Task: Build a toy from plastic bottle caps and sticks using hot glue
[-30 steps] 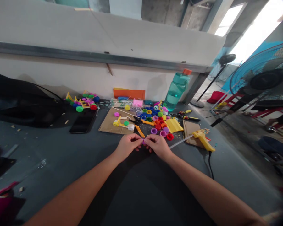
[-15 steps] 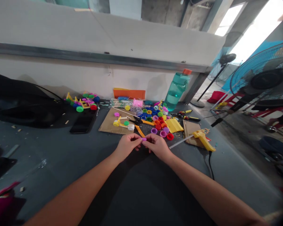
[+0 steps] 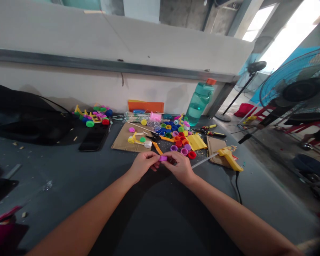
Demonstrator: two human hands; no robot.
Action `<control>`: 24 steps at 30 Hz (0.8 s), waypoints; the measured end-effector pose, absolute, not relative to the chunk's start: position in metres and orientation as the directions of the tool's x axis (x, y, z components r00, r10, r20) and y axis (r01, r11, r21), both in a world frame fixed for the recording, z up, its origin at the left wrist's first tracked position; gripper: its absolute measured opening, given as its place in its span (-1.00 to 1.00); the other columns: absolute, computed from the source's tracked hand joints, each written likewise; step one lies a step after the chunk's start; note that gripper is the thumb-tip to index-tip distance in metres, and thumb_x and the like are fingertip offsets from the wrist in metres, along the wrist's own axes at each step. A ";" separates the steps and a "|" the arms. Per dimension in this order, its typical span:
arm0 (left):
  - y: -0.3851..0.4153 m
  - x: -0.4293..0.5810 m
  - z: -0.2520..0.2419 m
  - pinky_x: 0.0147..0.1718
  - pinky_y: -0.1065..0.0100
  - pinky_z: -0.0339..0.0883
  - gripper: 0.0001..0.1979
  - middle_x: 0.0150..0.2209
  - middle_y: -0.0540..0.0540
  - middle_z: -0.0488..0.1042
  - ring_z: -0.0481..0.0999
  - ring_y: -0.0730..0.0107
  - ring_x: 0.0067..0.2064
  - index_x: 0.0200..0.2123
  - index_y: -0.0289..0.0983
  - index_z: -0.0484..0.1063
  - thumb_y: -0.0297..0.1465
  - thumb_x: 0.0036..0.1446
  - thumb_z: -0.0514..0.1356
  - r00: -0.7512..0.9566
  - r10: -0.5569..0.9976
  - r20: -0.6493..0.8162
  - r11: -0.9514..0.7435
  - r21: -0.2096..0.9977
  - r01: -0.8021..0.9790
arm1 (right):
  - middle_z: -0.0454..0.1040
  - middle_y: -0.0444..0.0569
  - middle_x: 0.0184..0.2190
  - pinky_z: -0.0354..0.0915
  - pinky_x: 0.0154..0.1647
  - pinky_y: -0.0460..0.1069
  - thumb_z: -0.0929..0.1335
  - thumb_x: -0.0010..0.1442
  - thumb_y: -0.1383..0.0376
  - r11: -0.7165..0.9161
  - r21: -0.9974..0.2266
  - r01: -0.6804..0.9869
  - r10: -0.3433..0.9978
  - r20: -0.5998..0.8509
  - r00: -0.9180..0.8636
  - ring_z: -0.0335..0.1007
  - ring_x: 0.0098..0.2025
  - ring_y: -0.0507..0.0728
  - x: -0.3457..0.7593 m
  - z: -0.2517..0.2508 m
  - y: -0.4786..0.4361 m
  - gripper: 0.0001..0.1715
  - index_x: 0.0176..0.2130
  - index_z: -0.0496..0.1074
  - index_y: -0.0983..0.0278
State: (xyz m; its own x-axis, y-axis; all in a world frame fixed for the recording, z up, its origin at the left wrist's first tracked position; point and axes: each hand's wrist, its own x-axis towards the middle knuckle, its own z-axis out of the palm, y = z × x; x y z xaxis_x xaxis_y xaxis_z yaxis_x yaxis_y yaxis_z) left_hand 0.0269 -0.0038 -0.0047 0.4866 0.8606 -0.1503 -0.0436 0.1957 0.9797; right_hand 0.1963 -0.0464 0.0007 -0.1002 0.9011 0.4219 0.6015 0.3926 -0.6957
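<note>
Head view: my left hand [image 3: 143,164] and right hand [image 3: 179,165] pinch a purple cap [image 3: 163,158] between fingertips, above the grey table [image 3: 69,177].

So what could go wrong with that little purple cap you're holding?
The purple cap is tiny and only pinched between the left hand and right hand; it might slip and roll among the loose caps. The glue gun lies near the right hand: if hot, a careless reach could burn.

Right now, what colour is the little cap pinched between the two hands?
The cap is purple, clearest in the head view.
</note>
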 end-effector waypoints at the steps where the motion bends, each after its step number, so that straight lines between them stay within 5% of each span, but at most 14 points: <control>1: -0.004 0.027 -0.005 -0.52 0.45 0.29 -0.76 -0.56 -0.01 0.40 0.39 0.49 -0.50 -0.47 -0.33 0.43 -0.24 -0.02 0.23 0.488 0.860 -0.148 0.190 0.981 -0.039 | 0.51 -0.03 -0.30 0.32 -0.34 -0.05 0.37 0.08 0.26 0.407 -0.694 0.594 0.896 0.430 -0.112 0.39 -0.32 0.08 0.196 0.000 -0.046 -0.77 -0.19 0.47 0.21; 9: -0.005 0.027 -0.003 -0.50 0.45 0.28 -0.76 -0.56 0.00 0.40 0.37 0.52 -0.52 -0.47 -0.34 0.42 -0.25 -0.02 0.23 0.519 0.842 -0.143 0.172 0.985 -0.008 | 0.49 -0.06 -0.37 0.30 -0.30 -0.06 0.34 0.09 0.35 0.461 -0.661 0.592 0.870 0.467 -0.156 0.39 -0.32 0.07 0.194 0.001 -0.047 -0.83 -0.25 0.47 0.22; 16: -0.005 0.026 -0.003 -0.53 0.46 0.28 -0.75 -0.55 0.00 0.38 0.37 0.50 -0.50 -0.44 -0.33 0.43 -0.23 -0.02 0.23 0.473 0.872 -0.123 0.165 0.985 -0.048 | 0.50 -0.03 -0.32 0.33 -0.32 -0.03 0.39 0.06 0.23 0.379 -0.698 0.608 0.905 0.416 -0.087 0.39 -0.33 0.09 0.198 -0.002 -0.045 -0.73 -0.18 0.46 0.21; 24: -0.005 0.026 -0.002 -0.54 0.45 0.29 -0.76 -0.52 -0.01 0.39 0.38 0.48 -0.48 -0.44 -0.32 0.43 -0.23 -0.05 0.24 0.455 0.883 -0.118 0.153 0.987 -0.042 | 0.48 -0.06 -0.46 0.29 -0.51 -0.08 0.37 0.06 0.14 0.172 -0.916 0.361 0.980 0.197 0.033 0.35 -0.50 0.04 0.196 -0.006 -0.042 -0.73 -0.27 0.47 0.25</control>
State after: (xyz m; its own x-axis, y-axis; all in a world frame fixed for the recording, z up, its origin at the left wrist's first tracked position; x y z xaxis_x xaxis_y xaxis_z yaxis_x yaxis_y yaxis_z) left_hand 0.0263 -0.0045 -0.0025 0.4549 0.8827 -0.1176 -0.0417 0.1530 0.9874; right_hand 0.1965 -0.0417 -0.0062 0.0329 0.9798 0.1973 0.3615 0.1724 -0.9163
